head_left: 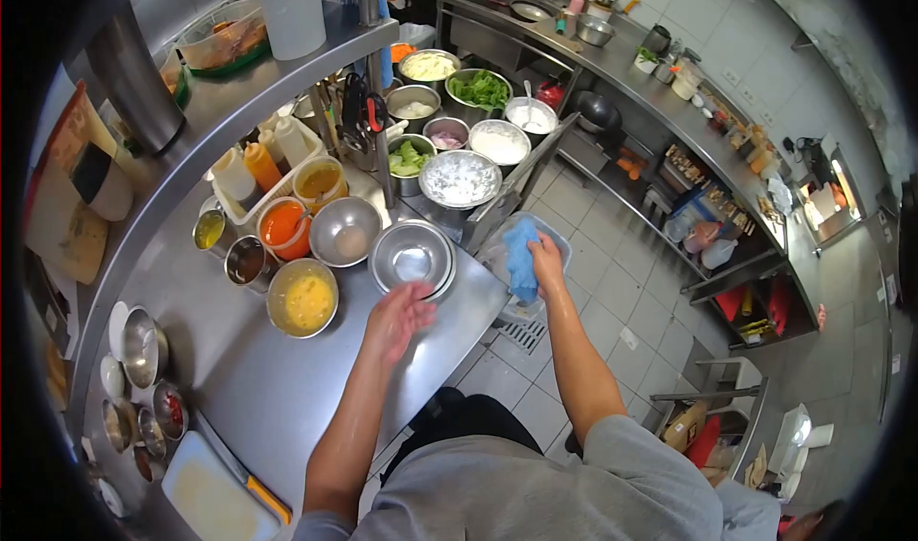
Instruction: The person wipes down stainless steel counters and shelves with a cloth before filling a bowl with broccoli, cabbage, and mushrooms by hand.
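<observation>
My right hand [544, 262] grips a crumpled blue cloth [521, 254] beyond the right edge of the steel table [287, 378]. The cloth overlaps a clear plastic bin [558, 239] in this view. My left hand [398, 323], slightly blurred, has its fingers apart and holds nothing. Its fingertips are right at the near rim of the stacked steel bowls [412, 257]. To their left stand another steel bowl [343, 232] and a bowl of beaten egg [308, 298]. Behind these is a tub of orange sauce [285, 228].
Several steel pots of ingredients, among them leafy greens [479, 88] and white powder [461, 178], stand at the back. A knife with a yellow handle [268, 499] lies by a cutting board [212, 493] at lower left. A steel shelf [287, 72] overhangs the table's far left.
</observation>
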Available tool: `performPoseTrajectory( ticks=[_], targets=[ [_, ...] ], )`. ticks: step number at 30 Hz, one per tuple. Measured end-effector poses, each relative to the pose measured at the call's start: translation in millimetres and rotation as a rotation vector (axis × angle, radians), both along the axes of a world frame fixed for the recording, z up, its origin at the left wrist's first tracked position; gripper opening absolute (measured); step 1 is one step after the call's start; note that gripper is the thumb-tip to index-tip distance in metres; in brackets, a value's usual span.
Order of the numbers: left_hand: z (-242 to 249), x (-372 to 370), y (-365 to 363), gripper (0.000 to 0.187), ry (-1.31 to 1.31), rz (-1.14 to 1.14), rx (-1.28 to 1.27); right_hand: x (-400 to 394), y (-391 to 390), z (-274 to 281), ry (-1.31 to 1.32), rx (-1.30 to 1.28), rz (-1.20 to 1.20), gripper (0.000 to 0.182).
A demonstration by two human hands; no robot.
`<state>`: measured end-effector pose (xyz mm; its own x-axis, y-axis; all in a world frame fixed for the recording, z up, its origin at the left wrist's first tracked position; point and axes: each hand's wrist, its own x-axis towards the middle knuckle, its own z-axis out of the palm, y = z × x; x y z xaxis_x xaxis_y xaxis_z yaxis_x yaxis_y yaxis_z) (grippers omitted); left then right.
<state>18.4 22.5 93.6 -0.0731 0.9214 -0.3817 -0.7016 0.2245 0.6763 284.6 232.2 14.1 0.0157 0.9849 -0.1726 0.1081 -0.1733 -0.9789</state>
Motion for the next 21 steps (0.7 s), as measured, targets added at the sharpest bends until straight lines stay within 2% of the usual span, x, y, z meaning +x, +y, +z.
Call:
performPoseTrajectory(
  ticks=[1, 2, 3, 4, 5, 6, 7, 9, 10, 11, 13, 15, 16, 17, 18, 21],
  targets=[
    [5.4, 2.9, 20.6, 0.030, -0.002, -0.012, 0.057, 3.6, 2.3, 14.4, -0.012, 0.004, -0.010, 0.043],
    [10.3, 6.0, 40.9, 0.031, -0.002, -0.023, 0.112, 5.1, 6.8, 32.8, -0.054, 0.138, -0.025, 0.042],
    [16.4, 9.8, 60.5, 0.034, 0.078, -0.013, 0.117, 5.3, 13.4, 51.8, -0.094, 0.273, -0.038, 0.042],
    [22.5, 10.8, 80.7, 0.036, 0.162, -0.001, 0.124, 4.5, 22.3, 71.6, -0.098, 0.279, -0.043, 0.042],
    [22.5, 8.3, 101.4, 0.036, 0.160, -0.004, 0.129, 4.0, 32.1, 90.5, -0.313, 0.435, -0.044, 0.041],
    [18.0, 5.4, 121.8, 0.042, 0.455, 0.006, 0.144, 4.1, 44.0, 104.6, -0.529, 0.587, -0.042, 0.040],
    [19.7, 2.9, 137.7, 0.049, 0.752, 0.017, 0.155, 4.0, 60.4, 113.4, -0.528, 0.587, -0.042, 0.040],
    [25.3, -2.4, 165.3, 0.054, 0.841, 0.059, 0.054, 2.1, 96.4, 129.9, -0.656, 0.846, 0.047, 0.039],
    [24.5, -4.4, 177.3, 0.060, 0.923, 0.104, -0.051, 1.0, 110.6, 139.7, -0.652, 0.851, 0.062, 0.039],
    [22.2, -7.8, 187.0, 0.060, 0.922, 0.121, -0.061, -0.3, 124.2, 148.2, -0.713, 0.806, 0.065, 0.038],
    [10.3, -18.2, 209.0, 0.066, 0.661, 0.176, -0.194, -2.0, 164.5, 147.3, -0.759, 0.766, 0.087, 0.037],
    [-4.6, -17.4, 221.2, 0.059, 0.620, 0.186, -0.237, 1.1, 191.9, 130.3, -0.899, 0.747, 0.250, 0.036],
    [-11.4, -18.4, 227.4, 0.056, 0.609, 0.157, -0.232, 2.1, 196.5, 122.5, -0.889, 0.739, 0.268, 0.036],
    [-16.5, -19.4, 235.0, 0.054, 0.598, 0.132, -0.221, -0.4, 199.4, 114.5, -0.911, 0.686, 0.417, 0.037],
    [-16.9, -15.8, 239.4, 0.050, 0.584, 0.207, -0.223, -6.2, 195.8, 114.5, -0.932, 0.636, 0.566, 0.037],
    [-2.0, -8.4, 239.3, 0.049, 0.620, 0.309, -0.214, -21.9, 155.5, 119.8, -0.927, 0.597, 0.719, 0.037]
  ],
)
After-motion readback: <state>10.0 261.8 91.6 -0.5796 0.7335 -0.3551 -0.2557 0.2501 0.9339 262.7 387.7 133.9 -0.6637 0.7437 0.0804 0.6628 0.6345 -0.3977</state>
